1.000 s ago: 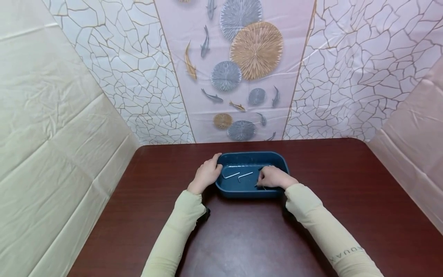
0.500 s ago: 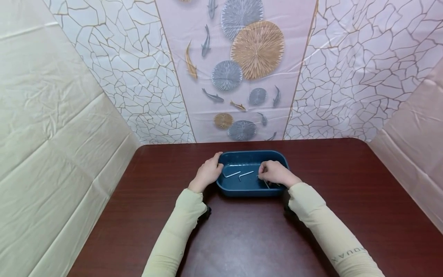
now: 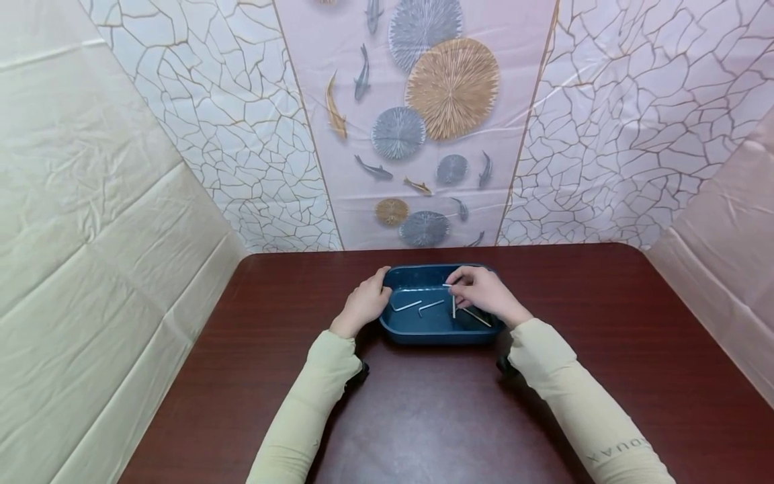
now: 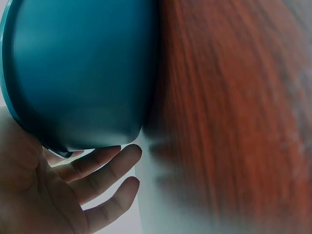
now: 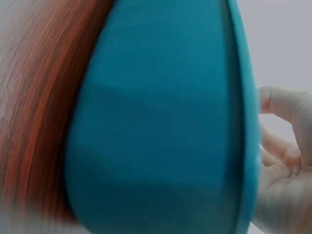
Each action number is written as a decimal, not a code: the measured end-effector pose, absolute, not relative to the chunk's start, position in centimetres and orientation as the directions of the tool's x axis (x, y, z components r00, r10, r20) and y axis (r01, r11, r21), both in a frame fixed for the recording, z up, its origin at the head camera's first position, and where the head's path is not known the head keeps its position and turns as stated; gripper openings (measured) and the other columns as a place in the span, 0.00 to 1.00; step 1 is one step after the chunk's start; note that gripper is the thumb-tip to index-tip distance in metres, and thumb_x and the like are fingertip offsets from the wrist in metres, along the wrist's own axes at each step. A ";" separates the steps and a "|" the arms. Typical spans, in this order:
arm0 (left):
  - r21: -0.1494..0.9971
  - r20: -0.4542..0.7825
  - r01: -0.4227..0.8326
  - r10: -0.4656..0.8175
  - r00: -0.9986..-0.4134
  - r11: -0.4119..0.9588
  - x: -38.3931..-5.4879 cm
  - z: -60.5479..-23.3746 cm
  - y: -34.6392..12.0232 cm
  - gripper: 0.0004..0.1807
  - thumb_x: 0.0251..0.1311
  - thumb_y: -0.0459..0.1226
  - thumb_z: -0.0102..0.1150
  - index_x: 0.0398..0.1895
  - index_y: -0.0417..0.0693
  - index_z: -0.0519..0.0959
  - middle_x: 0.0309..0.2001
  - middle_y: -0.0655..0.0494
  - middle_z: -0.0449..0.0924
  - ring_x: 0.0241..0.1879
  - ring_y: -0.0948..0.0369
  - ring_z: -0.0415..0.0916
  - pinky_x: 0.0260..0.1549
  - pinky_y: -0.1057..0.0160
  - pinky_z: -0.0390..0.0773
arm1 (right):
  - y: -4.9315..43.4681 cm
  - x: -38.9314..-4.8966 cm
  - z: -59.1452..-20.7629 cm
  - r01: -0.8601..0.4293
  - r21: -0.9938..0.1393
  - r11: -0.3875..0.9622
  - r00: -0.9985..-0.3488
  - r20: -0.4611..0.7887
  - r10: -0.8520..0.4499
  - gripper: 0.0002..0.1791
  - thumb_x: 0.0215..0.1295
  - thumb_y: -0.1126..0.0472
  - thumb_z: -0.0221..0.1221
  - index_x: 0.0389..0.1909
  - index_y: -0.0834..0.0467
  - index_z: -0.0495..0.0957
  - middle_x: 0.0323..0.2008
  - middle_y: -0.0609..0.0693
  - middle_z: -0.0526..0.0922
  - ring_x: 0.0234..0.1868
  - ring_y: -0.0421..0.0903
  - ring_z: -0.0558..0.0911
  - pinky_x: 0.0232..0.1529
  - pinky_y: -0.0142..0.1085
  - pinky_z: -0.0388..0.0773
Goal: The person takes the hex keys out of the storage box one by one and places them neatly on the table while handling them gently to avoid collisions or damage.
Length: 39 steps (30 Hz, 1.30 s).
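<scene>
A deep blue tray (image 3: 417, 338) sits on the table with metal hex keys inside. My left hand (image 3: 367, 304) holds its left end; in the left wrist view the fingers (image 4: 105, 178) lie by the outer wall. Over the right half, my right hand (image 3: 484, 292) pinches an L-shaped hex key (image 3: 453, 308) between thumb and fingertips, its long arm hanging down. Two more hex keys, a left one (image 3: 408, 306) and a middle one (image 3: 431, 307), lie on the tray floor. Below the right hand lies another thin metal rod (image 3: 478, 317), partly hidden. The tray wall conceals the held key in the right wrist view.
The dark red wooden table (image 3: 417, 417) reaches back to a patterned cloth wall (image 3: 290, 168). Pale cloth hangs on both sides. A small black object (image 3: 357, 376) shows under the left sleeve, and another (image 3: 506, 366) under the right cuff.
My right hand has risen from the tray floor and moved slightly away from me, lifting a hex key that now hangs in view. My left hand has stayed at the tray's left end.
</scene>
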<state>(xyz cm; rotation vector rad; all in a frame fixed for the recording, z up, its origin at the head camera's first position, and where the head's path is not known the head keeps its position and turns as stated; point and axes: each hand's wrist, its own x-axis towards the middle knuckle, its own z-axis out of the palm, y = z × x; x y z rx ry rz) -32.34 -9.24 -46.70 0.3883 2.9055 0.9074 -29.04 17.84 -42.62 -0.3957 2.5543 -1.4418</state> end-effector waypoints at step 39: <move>0.552 0.021 0.218 0.247 -0.969 0.805 -32.2 -46.9 -9.1 0.29 0.75 0.39 0.46 0.77 0.49 0.60 0.57 0.47 0.78 0.25 0.56 0.73 0.25 0.59 0.72 | 12.5 -23.3 -42.5 -0.038 -0.978 0.204 -0.877 -0.065 -0.476 0.15 0.70 0.61 0.62 0.51 0.68 0.79 0.43 0.68 0.83 0.36 0.49 0.85 0.43 0.46 0.84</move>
